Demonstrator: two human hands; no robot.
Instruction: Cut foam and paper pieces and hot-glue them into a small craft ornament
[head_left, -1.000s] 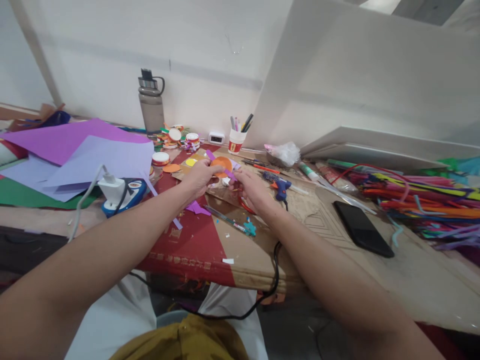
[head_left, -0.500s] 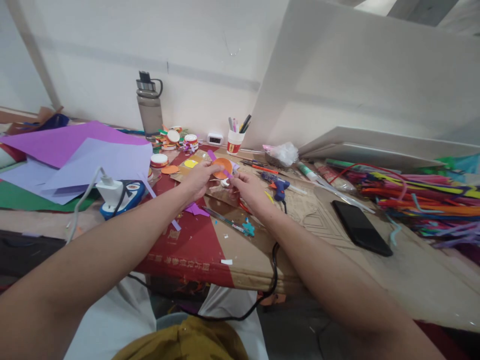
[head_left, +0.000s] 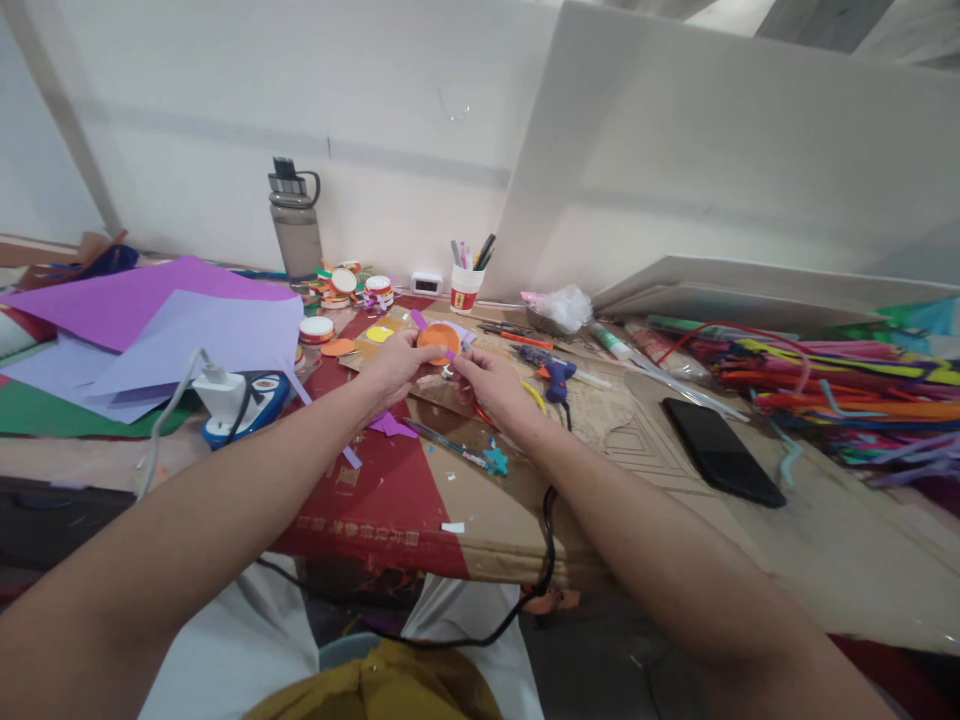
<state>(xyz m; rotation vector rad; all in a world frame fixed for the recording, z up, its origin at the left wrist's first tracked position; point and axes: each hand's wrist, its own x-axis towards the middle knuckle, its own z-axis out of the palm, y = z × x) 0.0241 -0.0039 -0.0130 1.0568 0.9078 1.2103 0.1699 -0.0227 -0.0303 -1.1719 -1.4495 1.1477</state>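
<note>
Above the middle of the table, an orange paper disc (head_left: 437, 342) is held up between both hands. My left hand (head_left: 399, 364) is closed on the disc's left edge. My right hand (head_left: 487, 380) pinches at the lower right side of the disc, where a purple paper strip (head_left: 418, 319) crosses it; one end of the strip sticks out at the upper left. Just left of the hands lie a yellow paper disc (head_left: 379, 334) and another orange disc (head_left: 338, 347). Purple paper scraps (head_left: 391, 426) rest below my left hand.
A blue glue gun (head_left: 559, 378) lies right of my hands, its black cord running over the table's front edge. A phone (head_left: 720, 450), pipe cleaners (head_left: 855, 400), a pen cup (head_left: 466, 290), a water bottle (head_left: 295, 225), a power strip (head_left: 244, 405) and purple paper sheets (head_left: 202, 340) stand or lie around.
The orange disc has turned a little in my fingers, and my left thumb now lies across its lower part. The camera view has shifted slightly.
</note>
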